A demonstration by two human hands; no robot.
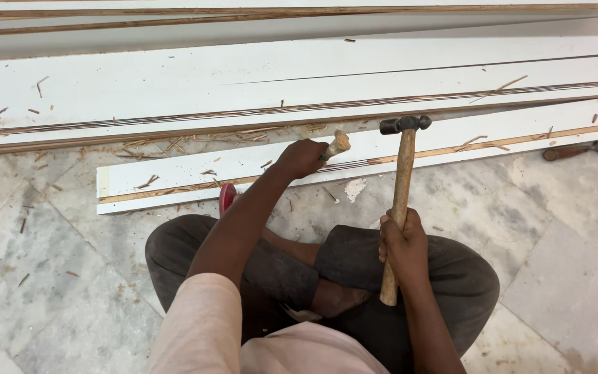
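Note:
My left hand (302,158) grips a chisel with a pale wooden handle (338,145), its tip set against the edge of a long white board (195,170) lying on the floor. My right hand (403,242) holds a hammer by its wooden shaft (401,187). The dark metal hammer head (404,125) is raised above the board, just right of the chisel handle. I sit cross-legged in dark trousers, knees spread before the board.
Several more long white boards (299,76) lie stacked beyond. Wood splinters litter the grey marble floor (70,242). Another wooden-handled tool (579,149) lies at the right. A red sandal (227,197) peeks out by my left knee.

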